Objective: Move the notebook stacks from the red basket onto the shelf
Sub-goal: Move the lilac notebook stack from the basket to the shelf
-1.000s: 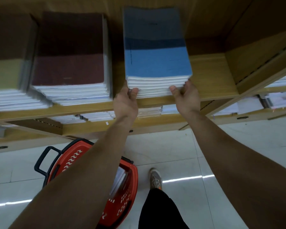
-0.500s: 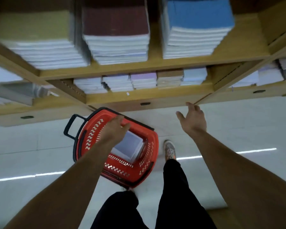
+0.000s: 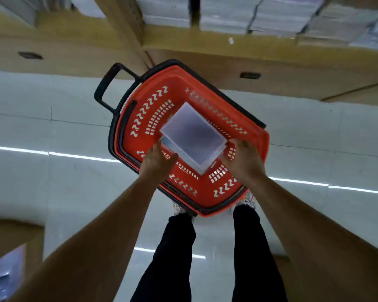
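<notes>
I see a purple-covered notebook stack (image 3: 192, 136) lying inside the red basket (image 3: 258, 147) on the floor below the shelf (image 3: 205, 49). My left hand (image 3: 159, 163) and right hand (image 3: 242, 159) flank it, fingers spread, gripping nothing.

One red basket (image 3: 256, 147), one notebook stack (image 3: 192, 136), two hands.

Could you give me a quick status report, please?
Left hand and right hand open, flanking the notebook stack. Stack in red basket. No grip yet. Nothing blocking.
</notes>
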A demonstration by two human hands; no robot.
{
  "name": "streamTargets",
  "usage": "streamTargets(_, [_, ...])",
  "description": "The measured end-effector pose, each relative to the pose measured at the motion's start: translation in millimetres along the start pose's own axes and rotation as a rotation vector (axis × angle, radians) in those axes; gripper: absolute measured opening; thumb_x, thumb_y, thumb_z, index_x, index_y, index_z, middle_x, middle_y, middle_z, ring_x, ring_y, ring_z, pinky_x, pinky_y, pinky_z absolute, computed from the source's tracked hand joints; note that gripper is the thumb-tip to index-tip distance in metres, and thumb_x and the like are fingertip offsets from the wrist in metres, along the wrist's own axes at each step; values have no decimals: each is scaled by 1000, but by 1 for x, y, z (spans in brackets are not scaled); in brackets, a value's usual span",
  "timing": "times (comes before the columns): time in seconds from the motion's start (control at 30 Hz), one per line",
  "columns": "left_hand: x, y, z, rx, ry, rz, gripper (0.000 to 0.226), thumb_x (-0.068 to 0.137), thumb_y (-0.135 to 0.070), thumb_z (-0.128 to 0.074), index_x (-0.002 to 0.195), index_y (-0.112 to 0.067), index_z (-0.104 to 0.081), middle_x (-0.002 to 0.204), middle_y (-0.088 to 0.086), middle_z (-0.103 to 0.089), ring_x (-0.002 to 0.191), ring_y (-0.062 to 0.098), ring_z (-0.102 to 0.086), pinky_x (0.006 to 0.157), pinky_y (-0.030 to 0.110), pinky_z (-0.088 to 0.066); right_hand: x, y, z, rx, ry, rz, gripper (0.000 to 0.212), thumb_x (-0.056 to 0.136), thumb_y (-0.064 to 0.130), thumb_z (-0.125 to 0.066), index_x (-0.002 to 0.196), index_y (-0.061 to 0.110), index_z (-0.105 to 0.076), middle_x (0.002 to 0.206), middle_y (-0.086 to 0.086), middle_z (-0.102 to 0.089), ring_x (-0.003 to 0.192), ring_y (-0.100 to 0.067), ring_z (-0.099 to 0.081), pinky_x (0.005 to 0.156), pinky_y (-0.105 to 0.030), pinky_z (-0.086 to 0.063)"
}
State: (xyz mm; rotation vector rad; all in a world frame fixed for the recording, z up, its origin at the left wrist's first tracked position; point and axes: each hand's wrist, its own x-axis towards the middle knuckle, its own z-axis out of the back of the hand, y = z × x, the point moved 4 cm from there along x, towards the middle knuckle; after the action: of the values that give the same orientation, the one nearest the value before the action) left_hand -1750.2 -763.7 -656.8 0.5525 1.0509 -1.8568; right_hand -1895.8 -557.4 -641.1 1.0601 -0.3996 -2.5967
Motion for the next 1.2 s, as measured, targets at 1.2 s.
streamTargets(1.2, [144,97,-240,-880,-521,594,53,98,-47,-58,137,-13,-45,129,6,-62,116,26,-63,93,42,-54,226,-64,-203,122,339,207,106,77,42,-83,156,30,-13,151,-2,-39,137,-25,-42,109,-50,-44])
